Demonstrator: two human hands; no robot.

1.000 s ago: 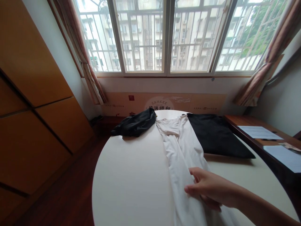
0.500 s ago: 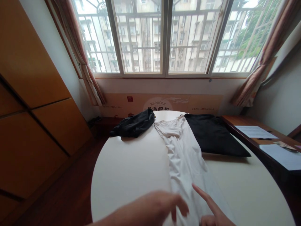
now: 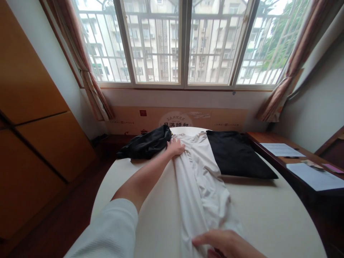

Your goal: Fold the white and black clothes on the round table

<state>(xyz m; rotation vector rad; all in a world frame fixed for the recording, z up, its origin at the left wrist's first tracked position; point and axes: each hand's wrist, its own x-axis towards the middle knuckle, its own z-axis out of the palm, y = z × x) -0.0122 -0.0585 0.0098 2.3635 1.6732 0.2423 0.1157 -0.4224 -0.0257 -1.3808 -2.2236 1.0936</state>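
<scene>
A long white garment (image 3: 208, 168), wrinkled and thin, stretches across the round table from the far edge towards me. My left hand (image 3: 176, 146) reaches to the far end of the garment, its fingers closed on the cloth at the left edge; folds run from there towards me. At the bottom, my right hand (image 3: 223, 242) rests over the near part of the garment. Its index finger stretches out onto the cloth, while the other fingers are partly cut off by the frame. Left of my left hand lies a bunched black garment (image 3: 146, 143).
A flat black cloth item (image 3: 239, 154) lies on the white round table (image 3: 268, 208), right of the white garment. Papers (image 3: 314, 175) and a pen lie on a wooden side surface at right. A barred window and a printed board stand behind; wooden cabinets are at left.
My left hand has moved from the near part of the table to the garment's far end. The garment's left edge has shifted left and straightened. My view has turned slightly right.
</scene>
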